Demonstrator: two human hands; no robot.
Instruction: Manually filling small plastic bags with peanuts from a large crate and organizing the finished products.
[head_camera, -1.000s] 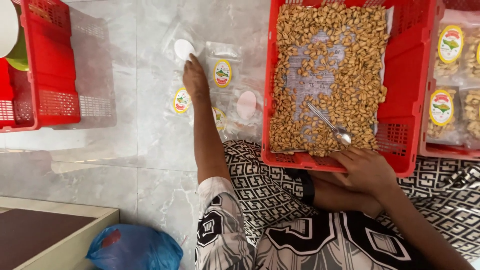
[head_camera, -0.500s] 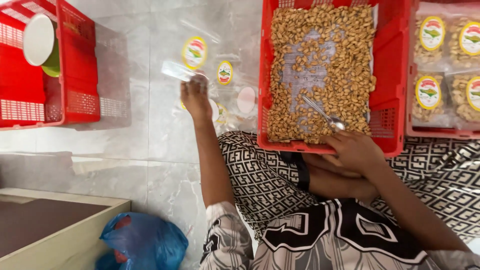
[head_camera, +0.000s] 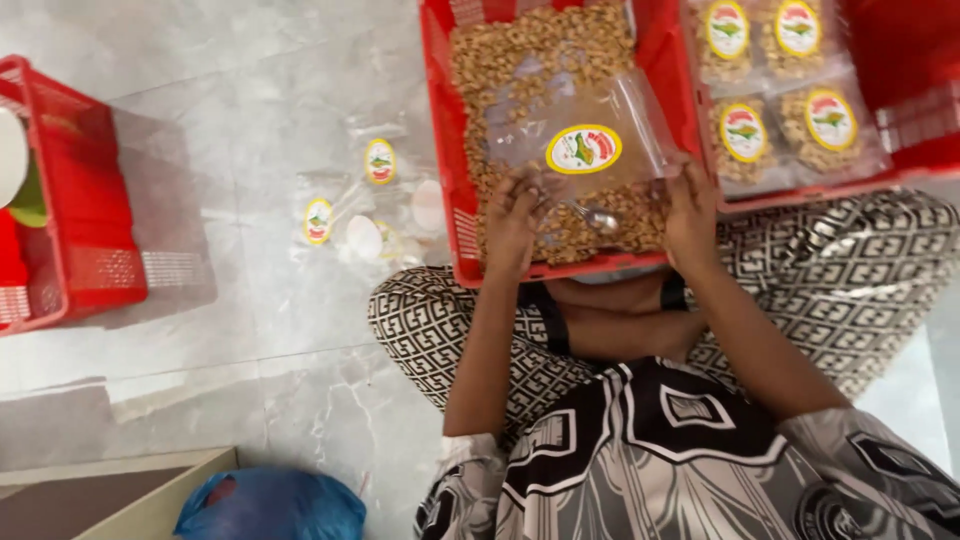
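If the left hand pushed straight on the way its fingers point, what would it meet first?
The left hand already grips the clear labelled bag; beyond it, probably the nuts in the red crate, though depth is unclear.

A clear pouch (head_camera: 585, 140) bearing an oval yellow, red-rimmed label (head_camera: 583, 149) is sitting at upper centre. Four filled, similarly labelled packets (head_camera: 775, 105) are lying at upper right. Empty labelled pouches (head_camera: 365, 200) are lying scattered at centre left.

Bright, even light; slight motion blur throughout.
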